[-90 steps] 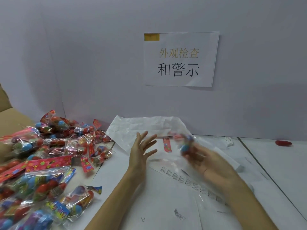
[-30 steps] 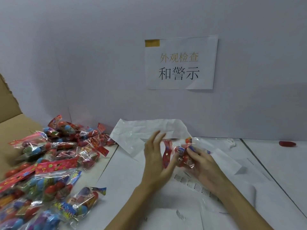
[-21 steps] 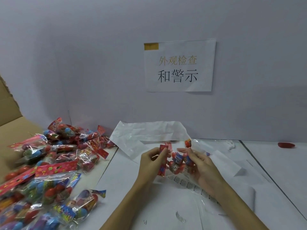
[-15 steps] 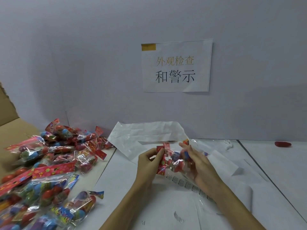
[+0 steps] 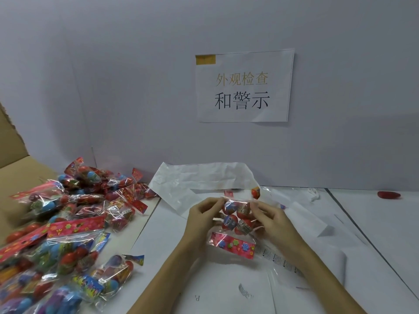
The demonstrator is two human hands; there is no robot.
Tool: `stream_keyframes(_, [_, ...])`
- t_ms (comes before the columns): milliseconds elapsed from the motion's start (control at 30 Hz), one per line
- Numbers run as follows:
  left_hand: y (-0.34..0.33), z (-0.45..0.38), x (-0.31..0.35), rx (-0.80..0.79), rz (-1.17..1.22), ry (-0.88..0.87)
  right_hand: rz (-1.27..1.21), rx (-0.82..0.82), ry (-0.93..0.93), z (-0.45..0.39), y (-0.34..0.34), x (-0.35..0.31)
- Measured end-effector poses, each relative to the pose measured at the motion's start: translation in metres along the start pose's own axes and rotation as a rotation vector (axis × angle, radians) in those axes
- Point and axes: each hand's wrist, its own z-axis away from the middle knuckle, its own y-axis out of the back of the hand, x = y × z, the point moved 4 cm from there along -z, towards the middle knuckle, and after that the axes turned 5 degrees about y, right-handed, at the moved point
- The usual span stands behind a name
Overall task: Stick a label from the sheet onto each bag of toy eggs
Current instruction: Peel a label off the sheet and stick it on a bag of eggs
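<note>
Mid-task, on the handling step: one bag of toy eggs (image 5: 235, 219) held up between both hands over the bench (image 5: 374, 223), apparently being turned or squared up for its label. Left hand (image 5: 201, 219) curled on the bag's left edge, right hand (image 5: 269, 219) curled on its right edge, each grip clamped on the clear film, fingers pinching near the top. No label visible on any fingertip (too small to be sure).

Next move, judged from the layout: freeing one hand, reaching down to the label sheet (image 5: 278, 261) lying on the bench just under and to the right of the bag, peeling one label off, then pressing it on a flat patch of film. Steadying the bag with the other hand likely needed, given round, shifting contents.

Bag itself: clear crinkly plastic, shiny with glare, several red eggs with printed bands bunched in the middle, red flowered header strip hanging at the lower end, nearest the body. Off to the left, a big pile of bags (image 5: 68, 223), labelled or not impossible to tell.
</note>
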Motion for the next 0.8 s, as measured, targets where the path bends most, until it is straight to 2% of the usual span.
stream_keyframes(100, [0.001,0.001,0.006,0.036,-0.063,-0.094,0.437,0.168,0.175,0.000,0.010,-0.001])
stream_keyframes(167, [0.001,0.002,0.007,0.048,-0.079,-0.120,0.533,0.228,0.257,0.001,0.012,-0.005])
stream_keyframes(300, [-0.002,0.002,0.015,-0.019,0.006,-0.148,0.111,0.062,0.225,-0.002,0.008,-0.005])
stream_keyframes(433, [0.005,0.001,0.019,-0.021,0.114,-0.128,-0.265,-0.121,0.183,0.000,0.005,-0.013])
stream_keyframes(533, [0.007,-0.001,0.011,-0.080,-0.029,-0.046,-0.166,-0.126,0.235,0.003,0.004,-0.017])
stream_keyframes(600, [0.002,-0.003,0.004,-0.221,-0.014,0.054,-0.033,-0.099,0.254,0.005,0.003,-0.018])
stream_keyframes(667, [-0.002,-0.003,0.003,-0.320,-0.008,0.085,-0.119,-0.106,0.210,0.005,0.003,-0.014])
stream_keyframes(733, [-0.002,-0.004,0.004,-0.308,-0.003,0.096,-0.266,-0.084,0.120,0.003,0.006,-0.013])
stream_keyframes(800, [-0.002,-0.005,0.004,-0.273,0.033,0.100,-0.291,-0.068,0.084,0.000,0.009,-0.014])
